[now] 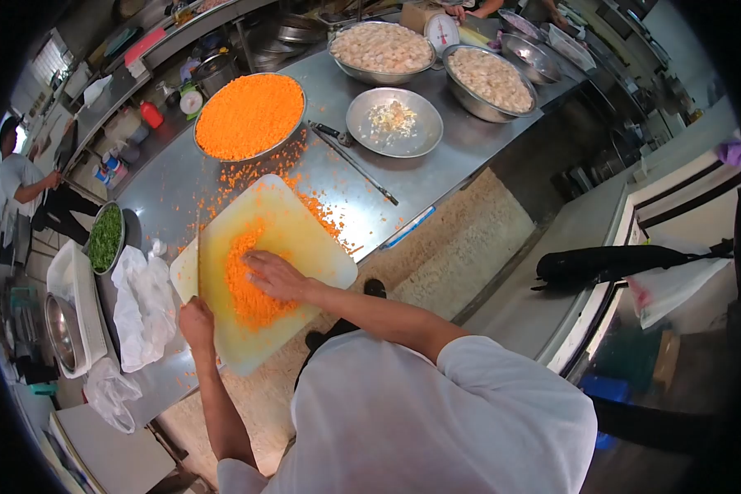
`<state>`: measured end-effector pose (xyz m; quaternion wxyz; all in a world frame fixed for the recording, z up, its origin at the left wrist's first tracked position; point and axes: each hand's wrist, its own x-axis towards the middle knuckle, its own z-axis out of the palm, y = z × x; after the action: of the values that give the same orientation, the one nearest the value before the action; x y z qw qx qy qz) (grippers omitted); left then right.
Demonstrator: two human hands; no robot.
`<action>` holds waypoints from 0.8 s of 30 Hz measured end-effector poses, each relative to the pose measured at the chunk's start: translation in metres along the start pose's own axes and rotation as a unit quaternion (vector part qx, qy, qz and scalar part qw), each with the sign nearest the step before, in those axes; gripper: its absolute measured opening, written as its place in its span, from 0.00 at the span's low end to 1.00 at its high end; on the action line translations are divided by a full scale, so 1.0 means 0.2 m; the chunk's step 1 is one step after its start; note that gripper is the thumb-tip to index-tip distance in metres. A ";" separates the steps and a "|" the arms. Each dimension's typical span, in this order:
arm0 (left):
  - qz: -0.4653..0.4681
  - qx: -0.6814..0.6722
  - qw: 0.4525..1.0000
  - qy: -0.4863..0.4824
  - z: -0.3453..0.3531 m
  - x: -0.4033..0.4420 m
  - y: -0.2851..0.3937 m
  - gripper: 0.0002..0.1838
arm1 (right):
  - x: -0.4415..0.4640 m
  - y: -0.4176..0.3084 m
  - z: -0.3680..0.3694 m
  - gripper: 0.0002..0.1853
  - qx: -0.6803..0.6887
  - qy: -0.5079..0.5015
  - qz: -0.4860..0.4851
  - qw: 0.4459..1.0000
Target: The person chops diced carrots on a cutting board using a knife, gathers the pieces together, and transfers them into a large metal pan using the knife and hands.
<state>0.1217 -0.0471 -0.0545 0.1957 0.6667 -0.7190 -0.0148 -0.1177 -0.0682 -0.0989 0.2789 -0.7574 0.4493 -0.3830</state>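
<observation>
My left hand (196,321) is closed around the handle of a knife, whose thin blade (198,247) points away from me, seen nearly edge-on along the left part of a pale cutting board (321,255). A heap of finely chopped carrot (251,309) lies on the board. On its upper right side rests my right hand (276,276), fingers stretched over the orange bits and holding nothing I can see. Beyond the board stands a large metal bowl heaped with chopped carrot (251,115). Carrot crumbs are scattered around the board.
A long dark rod (354,165) lies near a metal dish (420,144) of pale minced bits. Farther back are bowls of pale chunks (383,48). Chopped greens (105,239) and white plastic bags (140,309) sit at left. Another person (37,185) stands far left.
</observation>
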 end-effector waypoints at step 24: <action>-0.037 -0.103 0.983 -0.146 -0.11 -0.22 0.49 0.10 | -0.08 -0.43 -0.54 0.19 0.145 0.185 -0.133 0.963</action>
<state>0.0355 0.0117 -0.0182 0.1555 0.6601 -0.7091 -0.1933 -0.1722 -0.0239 0.0217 0.2439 -0.6776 0.3283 -0.6112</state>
